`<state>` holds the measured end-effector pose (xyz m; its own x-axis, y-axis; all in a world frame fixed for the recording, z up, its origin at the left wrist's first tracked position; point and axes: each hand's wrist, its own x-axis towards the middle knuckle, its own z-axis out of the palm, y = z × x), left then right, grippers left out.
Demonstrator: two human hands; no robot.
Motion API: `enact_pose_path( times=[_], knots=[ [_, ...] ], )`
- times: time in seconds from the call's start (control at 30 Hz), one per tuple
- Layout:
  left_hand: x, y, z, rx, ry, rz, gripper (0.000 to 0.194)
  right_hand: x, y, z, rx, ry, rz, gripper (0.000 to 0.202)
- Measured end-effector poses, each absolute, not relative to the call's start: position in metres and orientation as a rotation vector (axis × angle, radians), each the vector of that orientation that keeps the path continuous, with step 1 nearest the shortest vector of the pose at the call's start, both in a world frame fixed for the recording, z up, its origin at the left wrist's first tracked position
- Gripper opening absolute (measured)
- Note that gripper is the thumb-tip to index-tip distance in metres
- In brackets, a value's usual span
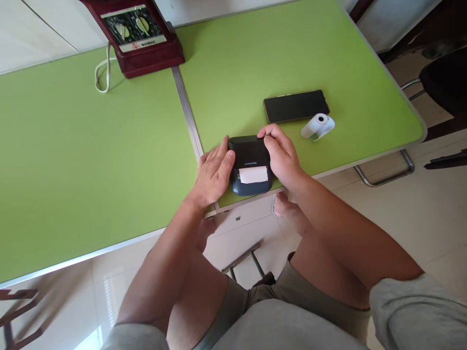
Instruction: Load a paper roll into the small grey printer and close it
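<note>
A small black portable thermal printer [248, 148] lies near the front edge of the green table, with a strip of white paper [253, 175] coming out of its slot. My left hand [214, 174] presses along the printer's left side, its fingers stretched forward and the thumb at the edge. At the far right corner, my right hand [281, 151] grips the printer with bent fingers. Beyond my right hand sits a partly unrolled white paper roll [316, 127]. A dark-screened smartphone [297, 106] lies flat just behind that roll.
A dark red appliance [146, 53] with two dials and a white cord [108, 73] stands at the back left. A metal seam [187, 109] divides the green table [91, 160]. Off the right end is a dark chair [447, 80]. My legs are below the front edge.
</note>
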<state>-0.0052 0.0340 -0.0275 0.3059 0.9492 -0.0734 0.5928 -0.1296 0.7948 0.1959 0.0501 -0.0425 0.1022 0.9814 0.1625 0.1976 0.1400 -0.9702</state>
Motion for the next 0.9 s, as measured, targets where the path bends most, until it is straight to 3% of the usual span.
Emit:
enact_pose_path(
  times=[0.47,0.67,0.9],
  knots=[
    [0.018,0.029,-0.047,1.415,1.189,1.062,0.068,0.187,0.052,-0.049,-1.020,-1.099,1.184,0.033],
    [0.011,0.026,-0.048,1.401,1.208,0.976,0.071,0.189,0.047,-0.049,-1.105,-1.152,1.187,0.028],
    [-0.009,0.023,-0.033,2.044,1.476,0.754,0.085,0.177,0.034,-0.041,-1.196,-1.386,0.964,0.017]
  ],
)
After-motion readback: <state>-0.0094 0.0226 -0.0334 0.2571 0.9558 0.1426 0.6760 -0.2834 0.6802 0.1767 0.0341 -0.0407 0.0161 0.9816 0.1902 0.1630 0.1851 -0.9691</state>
